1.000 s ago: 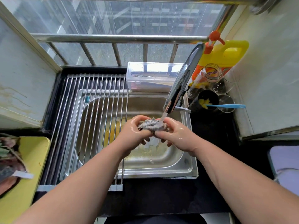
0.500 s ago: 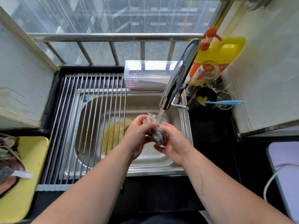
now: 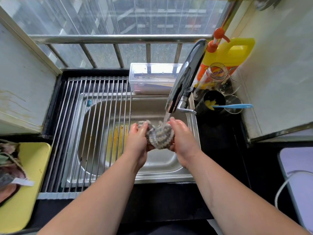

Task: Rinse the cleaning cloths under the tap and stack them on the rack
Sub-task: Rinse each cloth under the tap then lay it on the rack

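A grey and white striped cleaning cloth is bunched up under the running water from the chrome tap. My left hand grips its left side and my right hand cups its right side, both wet, over the steel sink. The roll-up wire rack covers the sink's left half and carries nothing. More cloths lie in a heap on a yellow tray at the far left.
A clear lidded box stands behind the sink. A yellow pump bottle, glass jars and a black cup with a blue-handled brush crowd the right corner. A white appliance with a cord is at the right edge.
The hands have moved apart and the cloth has spread from a tight ball into a wider bundle under the stream. The view has shifted slightly.
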